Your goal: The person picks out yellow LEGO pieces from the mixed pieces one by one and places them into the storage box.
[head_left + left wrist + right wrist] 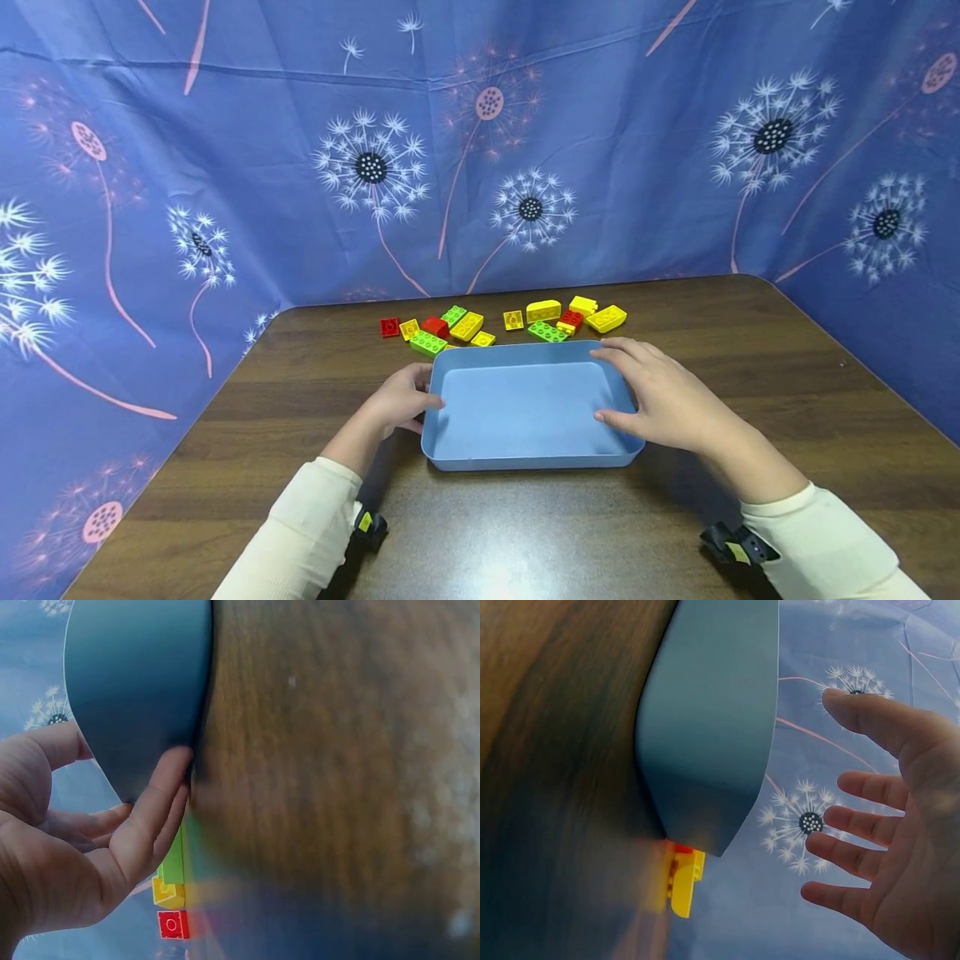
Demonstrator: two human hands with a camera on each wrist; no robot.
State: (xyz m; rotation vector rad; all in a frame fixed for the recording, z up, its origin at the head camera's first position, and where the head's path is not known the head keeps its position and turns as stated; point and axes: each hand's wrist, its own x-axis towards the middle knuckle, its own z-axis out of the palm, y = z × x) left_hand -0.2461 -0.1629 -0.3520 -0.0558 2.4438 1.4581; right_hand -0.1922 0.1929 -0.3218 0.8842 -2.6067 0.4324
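Note:
A shallow light-blue tray [528, 408] with raised walls lies on the table, nothing in it. At its left end my left hand [403, 400] grips the wall, thumb over the rim and fingers against the outer side. The left wrist view shows these fingers [154, 802] low on the tray's outer wall [142, 682], near the tabletop. Over the right end hovers my right hand [663, 396], fingers spread and holding nothing. A gap shows between it and the tray wall [709, 712] in the right wrist view.
Behind the tray, several toy building bricks lie loose: green ones [429, 343], yellow ones [543, 311] and red ones [389, 327]. The brown wooden table [757, 358] ends at a blue dandelion-print cloth [622, 192] at the back and sides.

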